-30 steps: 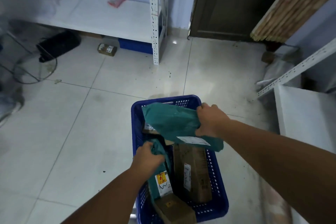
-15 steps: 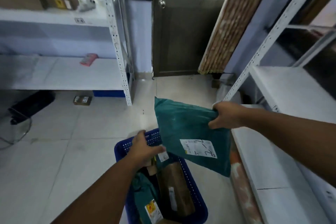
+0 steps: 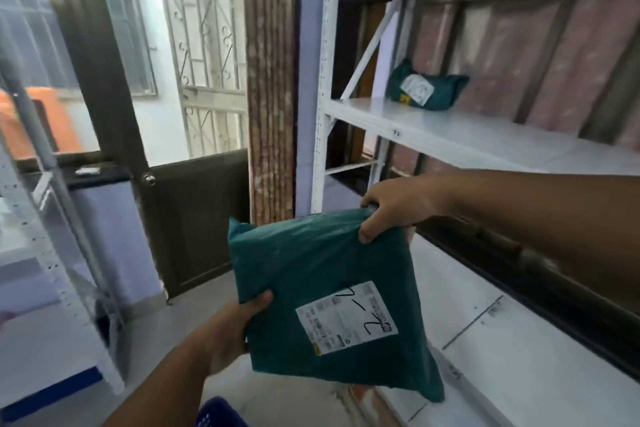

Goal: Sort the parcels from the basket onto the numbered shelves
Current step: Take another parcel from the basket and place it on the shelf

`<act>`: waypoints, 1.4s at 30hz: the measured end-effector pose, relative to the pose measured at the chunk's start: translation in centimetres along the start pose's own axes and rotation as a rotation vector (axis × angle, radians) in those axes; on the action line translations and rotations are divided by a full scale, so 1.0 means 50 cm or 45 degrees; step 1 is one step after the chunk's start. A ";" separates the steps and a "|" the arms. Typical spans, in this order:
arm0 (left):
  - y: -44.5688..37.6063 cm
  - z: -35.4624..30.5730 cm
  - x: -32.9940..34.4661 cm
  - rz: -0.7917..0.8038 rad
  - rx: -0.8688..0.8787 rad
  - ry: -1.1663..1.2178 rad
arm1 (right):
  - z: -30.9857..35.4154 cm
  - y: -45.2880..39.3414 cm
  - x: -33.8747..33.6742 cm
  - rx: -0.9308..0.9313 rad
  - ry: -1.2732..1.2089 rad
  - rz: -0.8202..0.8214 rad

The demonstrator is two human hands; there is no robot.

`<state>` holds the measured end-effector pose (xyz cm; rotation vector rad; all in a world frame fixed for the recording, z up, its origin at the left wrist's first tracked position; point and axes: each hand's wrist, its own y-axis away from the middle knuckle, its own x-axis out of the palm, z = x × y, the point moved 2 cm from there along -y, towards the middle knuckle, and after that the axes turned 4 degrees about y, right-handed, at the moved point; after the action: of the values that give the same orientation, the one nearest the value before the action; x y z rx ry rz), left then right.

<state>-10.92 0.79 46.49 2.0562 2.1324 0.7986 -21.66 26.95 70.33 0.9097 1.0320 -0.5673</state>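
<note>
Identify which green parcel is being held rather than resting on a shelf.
The large flat green parcel, gripped by both hands; the smaller green parcel lies on the shelf.

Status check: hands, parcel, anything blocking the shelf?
Left hand and right hand both grip the flat green plastic mailer. Held off the white metal shelf. Nothing between.

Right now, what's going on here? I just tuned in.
A person is sorting parcels and holds a green mailer bag up in both hands: the right hand grips its top corner, the left hand its left edge. Its white label, with handwritten marks, faces the camera. The bag is in front of the white shelving, not yet on it. Another green parcel lies on the upper shelf. A corner of the blue basket shows below.
</note>
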 end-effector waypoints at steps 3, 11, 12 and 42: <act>-0.016 -0.069 0.108 0.138 -0.006 -0.083 | -0.073 0.100 -0.056 0.092 -0.063 -0.060; 0.017 -0.306 0.424 0.334 0.315 -0.455 | -0.289 0.382 -0.072 0.225 -0.531 -0.362; 0.026 -0.333 0.467 0.358 0.370 -0.516 | -0.316 0.415 -0.065 0.219 -0.581 -0.427; 0.267 -0.455 1.331 0.245 1.356 -1.498 | -0.732 0.903 0.071 0.090 -1.536 -1.483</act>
<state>-14.51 56.44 91.37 2.0762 1.6183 -1.5243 -2.90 81.80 75.76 -0.1875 0.2926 -1.8306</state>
